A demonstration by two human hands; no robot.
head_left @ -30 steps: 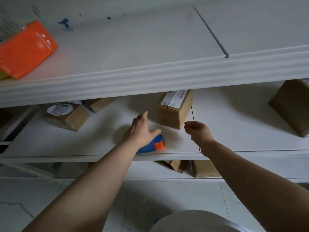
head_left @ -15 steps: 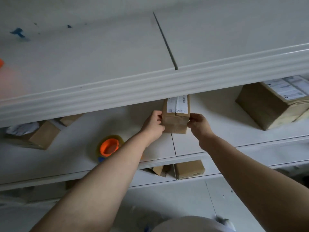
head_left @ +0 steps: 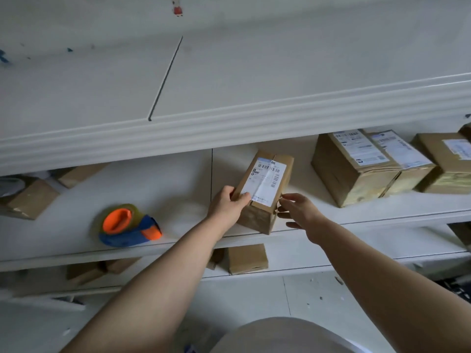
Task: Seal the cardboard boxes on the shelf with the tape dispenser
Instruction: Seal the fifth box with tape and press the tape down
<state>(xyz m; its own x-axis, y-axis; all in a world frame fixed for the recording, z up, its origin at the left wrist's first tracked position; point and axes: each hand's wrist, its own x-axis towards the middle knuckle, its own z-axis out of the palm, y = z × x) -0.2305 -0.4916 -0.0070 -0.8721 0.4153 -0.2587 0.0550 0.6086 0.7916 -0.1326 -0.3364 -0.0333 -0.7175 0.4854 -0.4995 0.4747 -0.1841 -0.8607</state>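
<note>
Right of the tape dispenser [head_left: 127, 225], the small labelled cardboard box [head_left: 265, 184] stands on the shelf [head_left: 165, 189]. The left hand [head_left: 226, 207] grips its near corner; the right hand [head_left: 298, 212] hovers slack-fingered beside it. Likely light and stiff: grasp opposite sides.

Matt brown cardboard box [head_left: 257, 215] with glossy paper label [head_left: 266, 178]; smooth white-painted shelf [head_left: 153, 189].

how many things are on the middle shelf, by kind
cardboard boxes: 6, counting the one the left hand grips; a corner cut off at the right edge may be a seventh
tape dispenser: 1
total: 7
</note>
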